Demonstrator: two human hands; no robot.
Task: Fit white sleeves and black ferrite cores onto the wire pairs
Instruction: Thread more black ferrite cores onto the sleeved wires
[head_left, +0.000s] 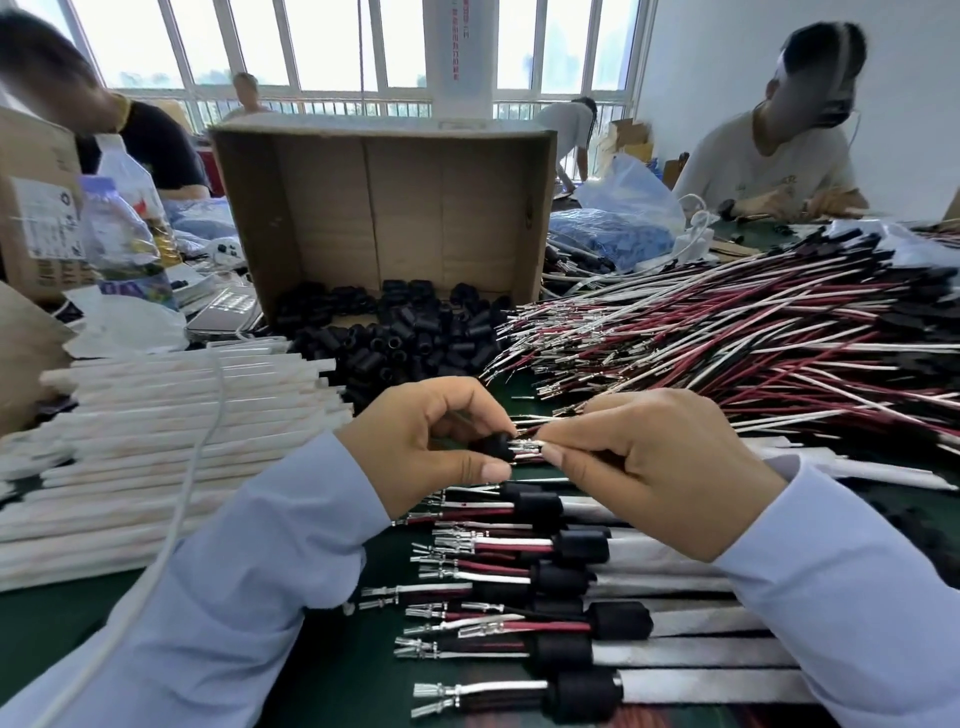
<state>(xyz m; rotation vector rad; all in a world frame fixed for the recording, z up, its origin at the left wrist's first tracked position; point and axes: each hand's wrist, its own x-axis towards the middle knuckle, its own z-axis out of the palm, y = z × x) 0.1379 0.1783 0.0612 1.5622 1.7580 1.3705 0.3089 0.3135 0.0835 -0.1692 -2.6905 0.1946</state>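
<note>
Core: black ferrite core (493, 448), held above the middle of the desk (332, 675), at the wire tips.
Wire pair: red and white wire pair (527, 446), metal ends meeting the core.
Left grip (415, 441): thumb and fingers pinching the core.
Right grip (660, 467): pinching the wire pair.
Finished pieces (566, 652): rows by the near edge.
White sleeves (156, 467): stacked at the left edge.

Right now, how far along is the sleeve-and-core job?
Done: a row of finished pairs lies in the foreground, each with a black core against a white sleeve. In hand: the left hand holds a ferrite core while the right hand pinches a wire pair, terminals at its bore. Left: a big pile of bare wire pairs, a stack of sleeves and a heap of loose cores, so most remains.
</note>
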